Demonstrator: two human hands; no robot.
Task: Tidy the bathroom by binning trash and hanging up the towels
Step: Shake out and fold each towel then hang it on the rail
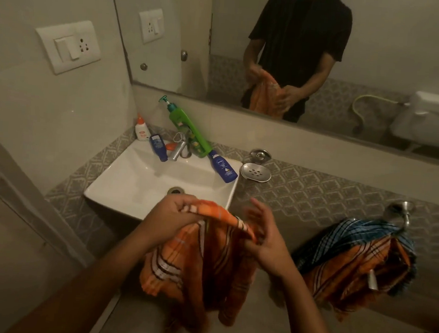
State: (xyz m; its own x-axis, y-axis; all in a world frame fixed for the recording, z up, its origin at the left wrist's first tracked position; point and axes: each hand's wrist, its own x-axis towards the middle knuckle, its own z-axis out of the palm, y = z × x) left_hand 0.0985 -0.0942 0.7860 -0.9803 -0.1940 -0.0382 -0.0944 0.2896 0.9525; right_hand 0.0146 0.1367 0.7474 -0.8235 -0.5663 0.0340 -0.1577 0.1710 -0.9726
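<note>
Two hands on one orange towel, in front of the basin

An orange checked towel is held up just in front of the white basin, its top edge stretched between both hands so the rest hangs free; this reads as straightening the cloth before it is hung. The left hand is closed round a bunched corner, knuckles up. The right hand is blurred: its lower fingers appear pinched on the towel's other end, the upper fingers spread; the grip cannot be told with certainty.

Right of the basin, a wall hook already carries a blue checked towel over an orange one, so that hook is judged the likely destination.

Along the back rim of the basin, a green pump bottle and a blue lotion bottle lie tipped. A steel soap dish is set just right of the basin on the tiled surface.
</note>
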